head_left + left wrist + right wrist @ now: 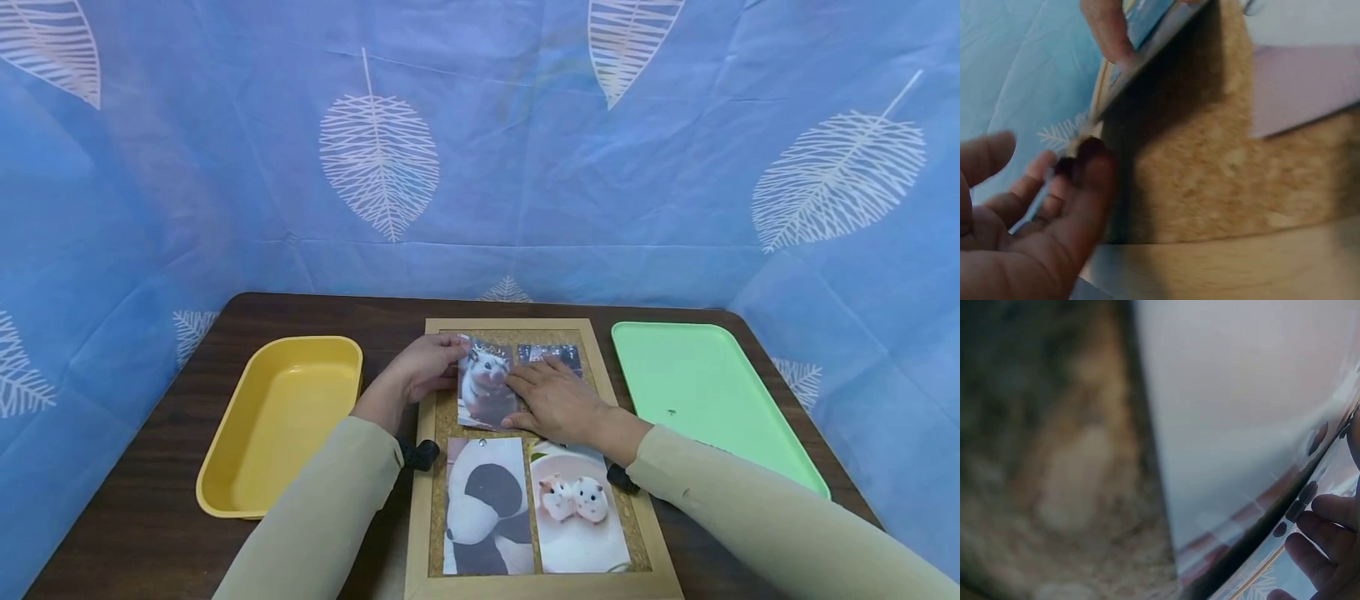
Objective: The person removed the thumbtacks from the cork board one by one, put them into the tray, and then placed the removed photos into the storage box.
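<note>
A photo [486,393] of a furry grey animal with a crown lies over the upper left of a wood-framed cork board [418,500]. My left hand [423,367] pinches this photo at its upper left edge. A small dark blurred shape [1066,165] shows at my left fingertips in the left wrist view. My right hand [558,400] presses the photo's right side with outstretched fingers, its thumb by the lower right corner. Below are a panda toy photo [487,508] and a photo of two hamsters [577,508]. Partly behind my right hand is a dark photo [551,354].
A yellow tray [281,425] stands left of the board. On the right lies a flat green tray [697,375] bearing a few tiny items. The dark wooden table [135,525] ends at a blue leaf-patterned curtain [480,167].
</note>
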Demonstrator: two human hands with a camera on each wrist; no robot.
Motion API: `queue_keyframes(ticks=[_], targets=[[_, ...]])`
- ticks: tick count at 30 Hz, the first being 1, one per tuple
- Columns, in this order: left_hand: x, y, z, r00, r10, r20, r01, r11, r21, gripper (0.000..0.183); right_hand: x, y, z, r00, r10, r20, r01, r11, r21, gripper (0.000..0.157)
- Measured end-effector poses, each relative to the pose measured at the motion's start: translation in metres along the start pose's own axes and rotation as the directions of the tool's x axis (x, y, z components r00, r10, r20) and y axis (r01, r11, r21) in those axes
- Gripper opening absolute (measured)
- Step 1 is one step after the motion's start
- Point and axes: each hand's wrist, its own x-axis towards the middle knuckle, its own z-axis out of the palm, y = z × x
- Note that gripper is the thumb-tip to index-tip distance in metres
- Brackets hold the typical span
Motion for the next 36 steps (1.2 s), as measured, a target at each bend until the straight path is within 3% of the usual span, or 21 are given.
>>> queue_keyframes(ticks=[3, 14, 27, 36], targets=[[0.003, -0.007, 0.001, 0.999, 0.036, 0.002, -0.036, 0.999, 0.016, 0.029, 0.0, 0.0, 0.0, 1.0, 0.002, -0.002, -0.002, 1.0, -0.005, 0.075], [0.005, -0.021, 0.007, 0.986, 0.117, -0.12, -0.104, 0.989, 0.105, 0.029, -0.004, 0.0, -0.002, 1.0, -0.012, -0.028, 0.012, 1.0, -0.007, 0.075], [0.002, -0.022, 0.006, 0.979, 0.135, -0.156, -0.117, 0.986, 0.118, 0.03, -0.023, 0.016, -0.002, 1.0, 0.019, -0.024, -0.019, 1.0, -0.01, 0.073], [0.001, -0.021, 0.006, 0.974, 0.161, -0.157, -0.148, 0.985, 0.091, 0.029, -0.035, 0.024, 0.003, 0.997, 0.003, -0.077, -0.004, 1.0, -0.016, 0.072]])
